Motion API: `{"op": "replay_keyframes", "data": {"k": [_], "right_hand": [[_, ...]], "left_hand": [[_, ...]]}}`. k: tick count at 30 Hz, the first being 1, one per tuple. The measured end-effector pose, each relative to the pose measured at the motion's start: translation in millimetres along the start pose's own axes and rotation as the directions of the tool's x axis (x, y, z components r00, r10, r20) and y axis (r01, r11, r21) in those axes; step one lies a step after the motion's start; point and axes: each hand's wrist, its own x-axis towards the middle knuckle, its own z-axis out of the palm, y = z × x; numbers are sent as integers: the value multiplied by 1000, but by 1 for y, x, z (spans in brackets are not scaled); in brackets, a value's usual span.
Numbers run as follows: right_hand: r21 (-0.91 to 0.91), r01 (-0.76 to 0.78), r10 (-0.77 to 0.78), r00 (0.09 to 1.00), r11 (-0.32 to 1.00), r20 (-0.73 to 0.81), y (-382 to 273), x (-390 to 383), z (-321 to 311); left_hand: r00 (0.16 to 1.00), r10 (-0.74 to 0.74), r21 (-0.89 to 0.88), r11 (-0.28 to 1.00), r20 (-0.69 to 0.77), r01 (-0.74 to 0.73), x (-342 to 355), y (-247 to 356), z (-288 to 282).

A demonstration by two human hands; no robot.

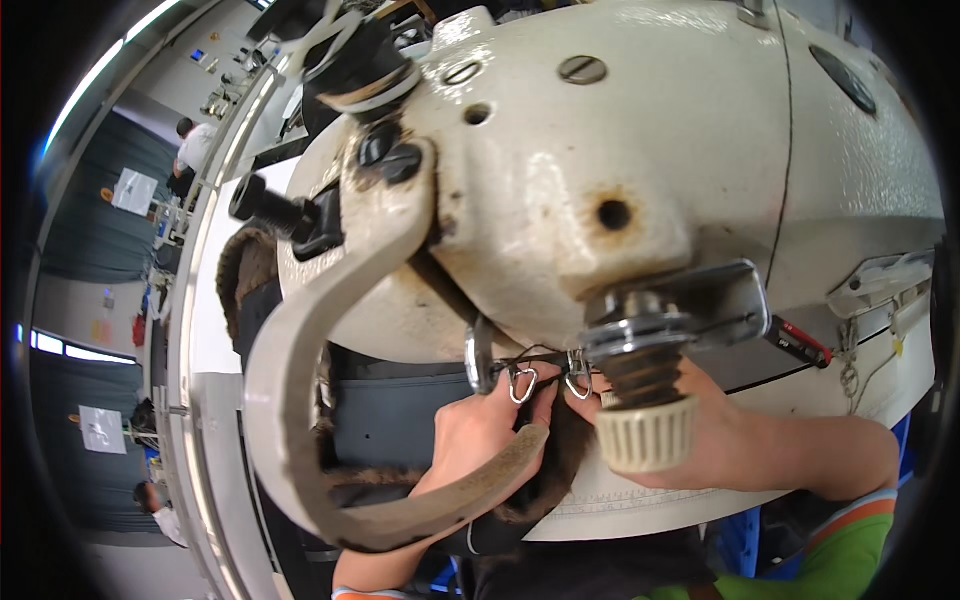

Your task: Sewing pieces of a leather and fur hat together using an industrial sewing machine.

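A large cream sewing machine (520,180) fills the view and hides much of my hands. Below its head, my left hand (475,440) is closed, with thumb and fingers pinching the dark fabric (385,410) trimmed with brown fur (555,475). My right hand (690,420) comes in from the right, its fingertips pressed to the same fabric close to my left fingers; the ribbed cream knob (648,435) covers part of it. Two small metal loops (522,386) hang just in front of my fingertips. The needle itself is hidden.
A curved cream lever (290,400) arcs in front of my left forearm. A pale worktable (640,505) with a printed scale lies under the work. Right of the knob is a red and black marker-like object (800,342). People in white (195,150) sit at far left.
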Motion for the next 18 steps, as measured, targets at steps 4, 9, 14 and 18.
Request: {"op": "replay_keyframes", "data": {"k": [4,9,14,18], "right_hand": [[-302,211,-196,977,930,78,-9,4,-13],[-412,255,-271,962,875,22,-10,3,3],[-446,228,-264,964,866,-19,-13,1,6],[-505,211,-261,965,837,-30,-7,1,7]], "left_hand": [[999,32,-72,997,-34,-35,-5,-1,-2],[984,147,-9,989,99,-147,3,-4,-8],[966,241,103,963,92,-250,1,-6,-2],[973,217,113,968,75,-225,4,-1,1]]}}
